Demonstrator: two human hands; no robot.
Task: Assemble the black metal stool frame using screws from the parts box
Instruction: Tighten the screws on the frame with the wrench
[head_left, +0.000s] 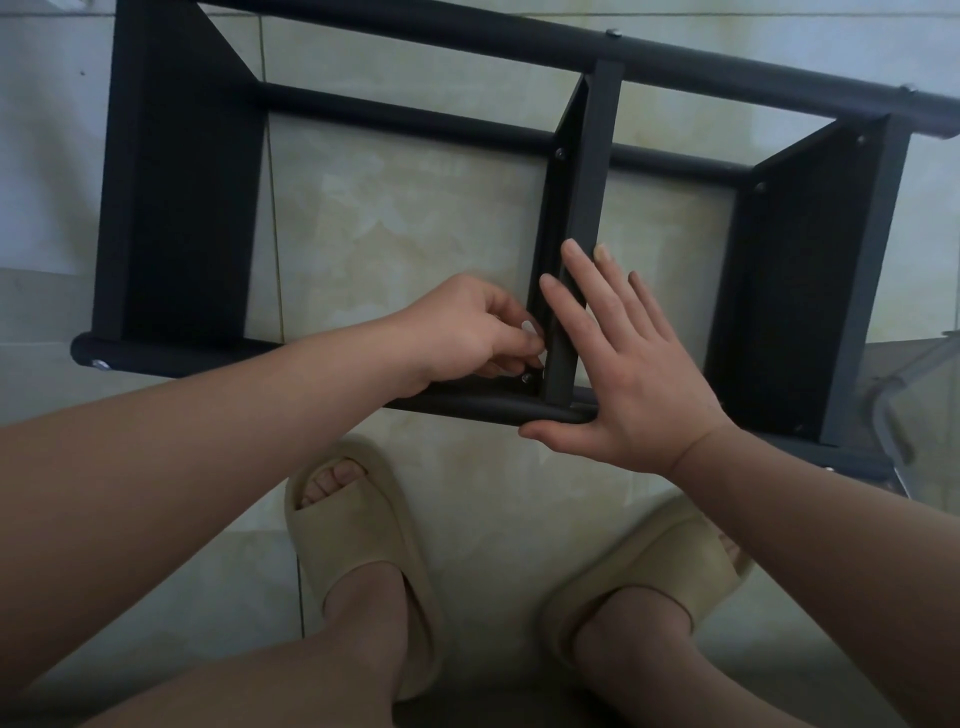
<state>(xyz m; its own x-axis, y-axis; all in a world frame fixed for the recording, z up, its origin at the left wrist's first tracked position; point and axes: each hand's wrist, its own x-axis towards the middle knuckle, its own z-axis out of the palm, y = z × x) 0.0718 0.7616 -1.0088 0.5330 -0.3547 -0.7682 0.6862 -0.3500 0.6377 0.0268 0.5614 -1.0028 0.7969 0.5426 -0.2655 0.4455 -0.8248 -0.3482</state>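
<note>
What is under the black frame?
Pale floor tiles show through openings in the frame. Whatever lies beneath its solid side panels, the left hand and the right hand is covered and cannot be seen.

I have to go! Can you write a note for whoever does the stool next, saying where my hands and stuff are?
Left hand: fingers curled at the middle crossbar's near end, beside a screw; whether they pinch it is unclear.
Right hand: open, flat against that crossbar and the front tube.
Stool frame lies on the tiled floor.
Done: a far-end screw is in.
Left: tighten this near joint, probably.
Parts box not in view.
</note>
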